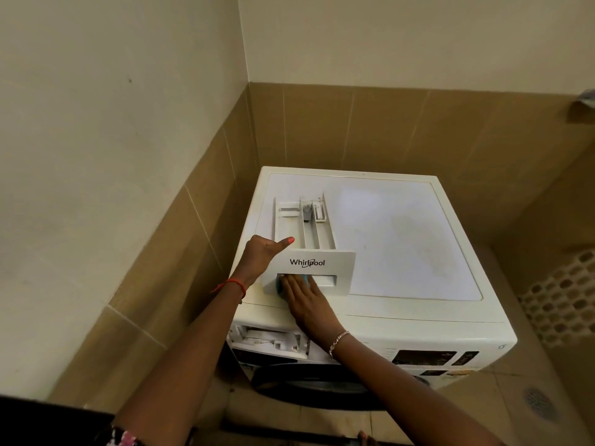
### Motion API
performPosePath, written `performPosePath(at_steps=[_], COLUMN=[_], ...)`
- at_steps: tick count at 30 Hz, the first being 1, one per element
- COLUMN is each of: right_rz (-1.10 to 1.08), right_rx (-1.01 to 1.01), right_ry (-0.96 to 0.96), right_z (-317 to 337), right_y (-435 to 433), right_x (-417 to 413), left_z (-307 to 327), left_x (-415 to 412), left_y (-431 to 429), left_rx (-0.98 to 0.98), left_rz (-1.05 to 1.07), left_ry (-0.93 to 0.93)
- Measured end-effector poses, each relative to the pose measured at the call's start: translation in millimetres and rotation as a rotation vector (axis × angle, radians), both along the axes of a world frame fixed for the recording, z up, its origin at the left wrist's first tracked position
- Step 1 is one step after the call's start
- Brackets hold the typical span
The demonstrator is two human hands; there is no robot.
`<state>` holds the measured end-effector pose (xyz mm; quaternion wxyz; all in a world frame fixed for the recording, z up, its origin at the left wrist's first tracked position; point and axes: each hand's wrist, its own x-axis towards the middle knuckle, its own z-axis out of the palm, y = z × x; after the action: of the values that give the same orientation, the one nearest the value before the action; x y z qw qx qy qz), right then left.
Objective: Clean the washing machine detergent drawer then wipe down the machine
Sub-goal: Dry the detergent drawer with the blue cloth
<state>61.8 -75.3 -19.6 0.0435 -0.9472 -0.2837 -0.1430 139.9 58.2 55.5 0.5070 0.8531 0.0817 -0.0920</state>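
Tan tiles wrap the corner behind the washing machine (pixel 402 239), and you've laid the detergent drawer (pixel 302 226) on its flat white lid, at centre frame, compartments up. That gives you a firm bench at a workable height. The drawer slot (pixel 267 338) gapes at the machine's upper left front, below your forearms.

Your left hand (pixel 260 255) clasps the drawer's left side just behind the front panel (pixel 338 265). The thumb is stretched along the rim and the other fingers drop out of sight behind the panel, so the exact wrap is hidden. It looks like a bracing hold, there to stop the light plastic sliding back as you push.

Your right hand (pixel 306 300) lies flat, fingers straight and together, pressing a blue cloth (pixel 279 286) into the left part of the handle recess — grime tends to collect in that pocket. Only slivers of cloth show past your fingers.

My read is that you're on the drawer's face, so the first half of the job is under way, with the lid, the control panel (pixel 425 357) and the door (pixel 306 384) still to wipe. Keep the brace firm — the lid looks slick.
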Motion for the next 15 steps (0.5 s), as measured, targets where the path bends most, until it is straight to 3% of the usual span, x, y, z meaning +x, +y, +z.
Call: performPosePath(at_steps=[9, 15], right_rz=[-0.354, -0.476], right_rx=[-0.388, -0.435], right_ry=[-0.067, -0.034], right_z=[-16, -12], right_y=[-12, -7], right_x=[-13, -20], left_z=[-1, -1], left_x=[1, -1], left_y=[2, 1], left_rx=[-0.026, -0.005], left_rz=[-0.008, -0.016], left_ry=[-0.003, -0.032])
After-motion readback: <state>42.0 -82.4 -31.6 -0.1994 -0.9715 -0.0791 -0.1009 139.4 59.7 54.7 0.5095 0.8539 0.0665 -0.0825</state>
